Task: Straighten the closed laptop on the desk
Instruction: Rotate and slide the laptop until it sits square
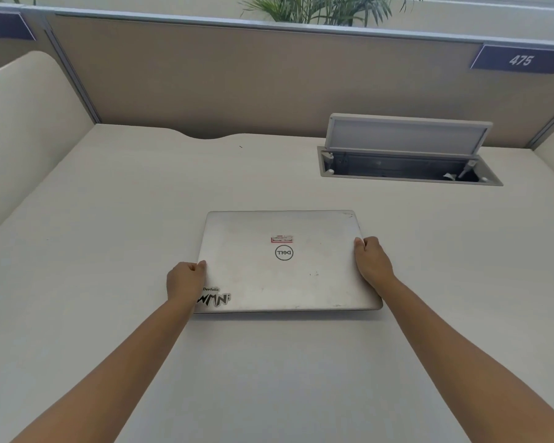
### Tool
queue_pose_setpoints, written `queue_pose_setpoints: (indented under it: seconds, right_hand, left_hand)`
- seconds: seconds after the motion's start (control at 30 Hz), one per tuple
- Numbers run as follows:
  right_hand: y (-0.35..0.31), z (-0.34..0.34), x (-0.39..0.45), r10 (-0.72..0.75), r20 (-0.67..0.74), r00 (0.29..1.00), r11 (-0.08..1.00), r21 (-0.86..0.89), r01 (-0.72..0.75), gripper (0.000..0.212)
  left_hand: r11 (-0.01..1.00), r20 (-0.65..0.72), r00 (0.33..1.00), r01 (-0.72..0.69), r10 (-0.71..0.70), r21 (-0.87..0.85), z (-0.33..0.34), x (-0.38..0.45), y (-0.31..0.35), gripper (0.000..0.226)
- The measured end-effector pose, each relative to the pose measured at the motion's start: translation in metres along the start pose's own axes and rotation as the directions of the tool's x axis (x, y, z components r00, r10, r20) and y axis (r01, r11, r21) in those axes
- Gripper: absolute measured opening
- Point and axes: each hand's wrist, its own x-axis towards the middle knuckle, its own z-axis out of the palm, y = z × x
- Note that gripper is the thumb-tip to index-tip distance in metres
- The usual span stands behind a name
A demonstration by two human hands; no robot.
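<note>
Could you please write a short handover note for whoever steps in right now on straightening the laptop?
Left hand: grip closed on the left edge of the laptop, near the front corner.
Right hand: grip closed on the right edge, a bit further back.
Laptop: closed, flat on the desk, in front of the open cable box.
Done: both sides are held; the front edge looks nearly parallel to the partition.
Left: check the alignment, nudge if needed, then let go with both hands.
</note>
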Motion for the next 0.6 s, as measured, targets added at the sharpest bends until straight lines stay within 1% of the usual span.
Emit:
queue_pose_setpoints:
  seconds: [0.13, 0.33, 0.43, 0.53, 0.6]
  right_hand:
    - [0.0, 0.001, 0.0, -0.016, -0.009, 1.0, 0.999, -0.037, 0.015, 0.04]
    - [-0.001, 0.001, -0.001, -0.019, -0.018, 1.0, 0.997, -0.072, 0.018, 0.041]
    - [-0.002, 0.001, -0.002, -0.023, -0.017, 1.0, 0.997, -0.072, 0.022, 0.04]
    - [-0.001, 0.002, -0.003, -0.036, -0.025, 0.999, 0.996, -0.081, 0.034, 0.036]
    - [-0.001, 0.003, -0.004, -0.045, -0.035, 0.998, 0.995, -0.088, 0.041, 0.03]
  left_hand:
    - [0.999, -0.045, 0.999, -0.026, 0.027, 0.024, 0.003, -0.003, -0.003, 0.051]
    - [1.0, 0.02, 1.0, -0.002, 0.002, 0.031, 0.0, 0.005, -0.006, 0.051]
    - [0.999, 0.012, 1.0, -0.007, 0.006, 0.047, 0.001, 0.006, -0.008, 0.051]
    - [0.995, -0.018, 0.999, -0.024, 0.026, 0.095, 0.003, 0.008, -0.011, 0.051]
    - [0.989, -0.043, 0.999, -0.025, 0.031, 0.147, 0.004, 0.008, -0.013, 0.052]
